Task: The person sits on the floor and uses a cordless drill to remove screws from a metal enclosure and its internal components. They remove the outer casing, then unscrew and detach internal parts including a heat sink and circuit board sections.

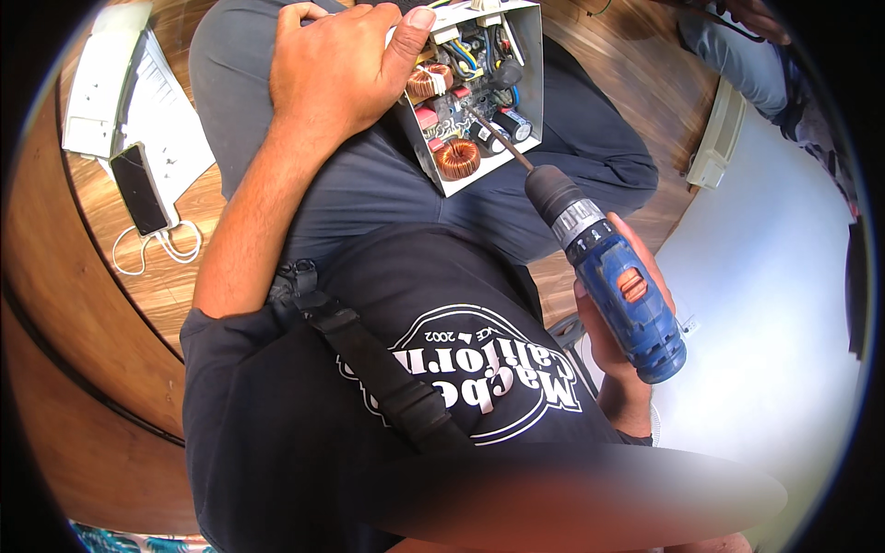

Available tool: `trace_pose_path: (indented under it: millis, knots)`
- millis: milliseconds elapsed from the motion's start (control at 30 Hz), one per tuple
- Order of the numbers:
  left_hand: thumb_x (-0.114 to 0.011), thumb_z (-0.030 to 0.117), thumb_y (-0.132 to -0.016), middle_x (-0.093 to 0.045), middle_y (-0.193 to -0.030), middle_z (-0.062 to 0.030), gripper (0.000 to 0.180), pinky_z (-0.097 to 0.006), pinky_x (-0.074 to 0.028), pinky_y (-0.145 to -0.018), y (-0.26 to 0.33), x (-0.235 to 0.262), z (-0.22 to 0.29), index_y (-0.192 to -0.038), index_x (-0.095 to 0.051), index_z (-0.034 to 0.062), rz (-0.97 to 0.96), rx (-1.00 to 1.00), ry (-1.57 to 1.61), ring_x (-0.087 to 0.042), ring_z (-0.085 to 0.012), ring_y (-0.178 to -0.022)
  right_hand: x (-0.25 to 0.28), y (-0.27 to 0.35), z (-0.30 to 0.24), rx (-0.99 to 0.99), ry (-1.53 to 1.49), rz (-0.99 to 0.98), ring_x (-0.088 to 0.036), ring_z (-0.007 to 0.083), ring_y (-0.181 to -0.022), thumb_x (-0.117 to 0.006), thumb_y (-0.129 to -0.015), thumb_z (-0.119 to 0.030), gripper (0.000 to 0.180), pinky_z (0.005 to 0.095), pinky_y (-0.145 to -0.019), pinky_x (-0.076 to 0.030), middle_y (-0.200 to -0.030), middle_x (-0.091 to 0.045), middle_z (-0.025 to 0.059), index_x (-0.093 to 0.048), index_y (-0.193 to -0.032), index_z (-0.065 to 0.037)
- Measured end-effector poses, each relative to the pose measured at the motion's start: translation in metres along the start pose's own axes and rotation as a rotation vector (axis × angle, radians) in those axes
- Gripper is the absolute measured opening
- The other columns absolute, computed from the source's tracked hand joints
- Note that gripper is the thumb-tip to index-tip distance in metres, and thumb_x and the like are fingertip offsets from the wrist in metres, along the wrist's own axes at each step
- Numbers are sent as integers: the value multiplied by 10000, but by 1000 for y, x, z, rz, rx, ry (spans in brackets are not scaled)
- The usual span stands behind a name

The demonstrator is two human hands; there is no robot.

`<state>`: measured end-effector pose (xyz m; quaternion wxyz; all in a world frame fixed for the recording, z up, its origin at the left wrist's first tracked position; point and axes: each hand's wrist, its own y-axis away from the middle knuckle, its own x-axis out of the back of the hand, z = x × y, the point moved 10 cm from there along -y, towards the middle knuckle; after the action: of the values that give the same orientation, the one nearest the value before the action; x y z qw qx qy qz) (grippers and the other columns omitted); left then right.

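My left hand (346, 64) grips the left rim of an open metal box (532, 64), thumb over the edge, the box resting against my legs. Inside are a circuit board, copper-wound coils (458, 159), dark cylindrical capacitors (516, 126) and several coloured wires (468, 58). My right hand (604, 336) is wrapped round a blue power drill (608, 260), which points up and left. A long thin bit (502, 138) runs from its chuck into the box, with its tip among the parts near the board's middle. Whether the tip sits in a screw is too small to tell.
At the left, a dark-screened phone (138, 189) with a white cable (134, 269) lies beside white sheets (175, 124) on the wooden floor. A long off-white casing (719, 138) lies at the right. Another person's leg (751, 60) and hand (763, 17) show at upper right.
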<state>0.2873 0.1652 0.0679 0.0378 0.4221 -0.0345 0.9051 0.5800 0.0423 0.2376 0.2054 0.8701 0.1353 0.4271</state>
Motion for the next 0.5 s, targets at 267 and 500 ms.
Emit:
trace_pose_path:
  millis: [267,500]
  knots:
    - [-314,495,-1180,-640,-708,-138,652,-479,-395,-866,0,-1,-1,-769,-649,115,-11,12,-22,-545,-339,-663,1,1,-4,119,5,-9,-749,300,-1360,-897,-839,-10,751,409,-1164,-585,-1546,-708,201,-660,-1552,-8]
    - [-329,495,-1172,-690,-756,-171,655,-507,-411,-898,1,0,1,-792,-680,93,-2,14,-27,-609,-384,-714,0,0,-6,122,13,3,-756,299,-1346,-874,-844,17,747,401,-1167,-574,-1548,-708,203,-650,-1557,7]
